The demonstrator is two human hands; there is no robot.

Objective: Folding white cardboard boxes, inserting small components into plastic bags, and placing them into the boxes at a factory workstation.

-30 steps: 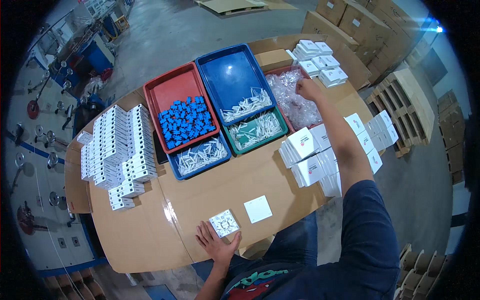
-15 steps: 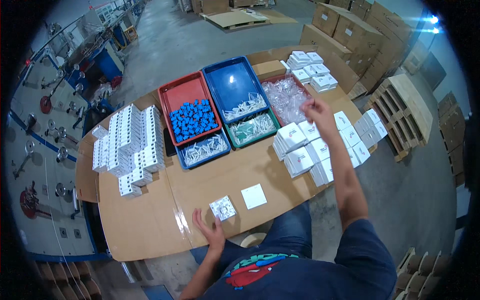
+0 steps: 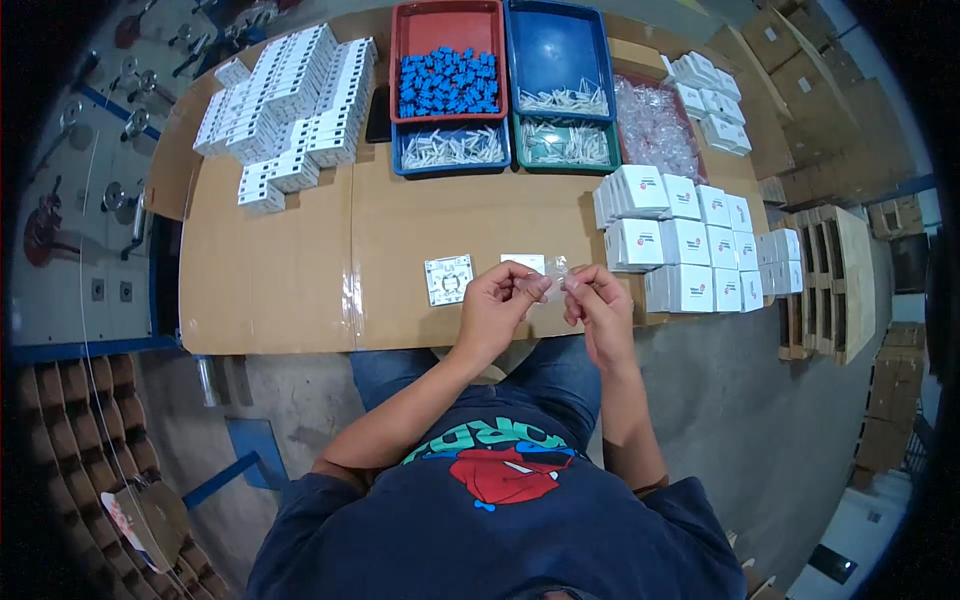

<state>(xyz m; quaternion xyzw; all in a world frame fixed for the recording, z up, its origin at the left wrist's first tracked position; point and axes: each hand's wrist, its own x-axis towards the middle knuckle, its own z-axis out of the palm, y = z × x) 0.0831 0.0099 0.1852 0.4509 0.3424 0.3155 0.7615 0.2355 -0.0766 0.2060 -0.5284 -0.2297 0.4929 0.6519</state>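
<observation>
A small clear plastic bag (image 3: 557,272) is pinched between my two hands over the near part of the table. My left hand (image 3: 495,312) grips its left side with thumb and forefinger, and my right hand (image 3: 604,315) has hold of the right side. Behind the fingers a plain white square plate (image 3: 520,262) lies flat, partly covered by my left hand and the bag. Just left of that hand, untouched, rests a white square frame (image 3: 448,280) with metallic-looking parts in its middle.
Stacked white switch-like units (image 3: 290,95) stand at the left. Along the back are a red tray (image 3: 447,28) of blue pieces, blue and green trays (image 3: 558,50) with small white parts, and a heap of clear bags (image 3: 655,125). White printed packets (image 3: 685,240) are stacked at right.
My right hand has come back from beside the clear bags to the near table, now with a bag. My left hand has left the white frame and joined it. The view has tilted down.
</observation>
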